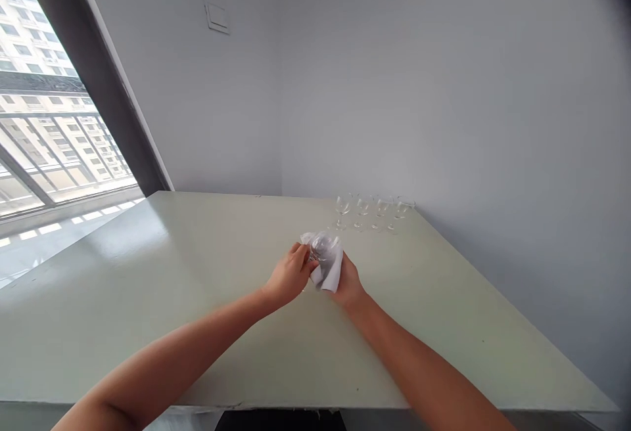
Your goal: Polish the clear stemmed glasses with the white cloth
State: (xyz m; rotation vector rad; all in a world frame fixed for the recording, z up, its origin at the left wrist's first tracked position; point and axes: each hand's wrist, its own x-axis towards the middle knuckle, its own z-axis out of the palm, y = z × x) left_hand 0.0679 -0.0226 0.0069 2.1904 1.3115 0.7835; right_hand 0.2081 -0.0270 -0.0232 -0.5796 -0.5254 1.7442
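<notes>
Above the middle of the pale table (pixel 236 240), both my hands meet at a clear wine glass (pixel 319 247) and a white cloth (pixel 334 273). My left hand (pixel 292 270) is closed, its thumb and fingers pinching the glass on its left side. Cupped around the right side of the cloth, my right hand (pixel 349 281) presses it against the glass; most of its fingers are hidden behind the cloth. The glass looks tilted, and the cloth covers part of it.
Several clear stemmed glasses (pixel 363 207) stand upright in rows at the table's far right, near the wall. A wall switch (pixel 217 17) is at the back left. A window (pixel 54 109) fills the left side. The table's front edge (pixel 286 407) runs below my arms.
</notes>
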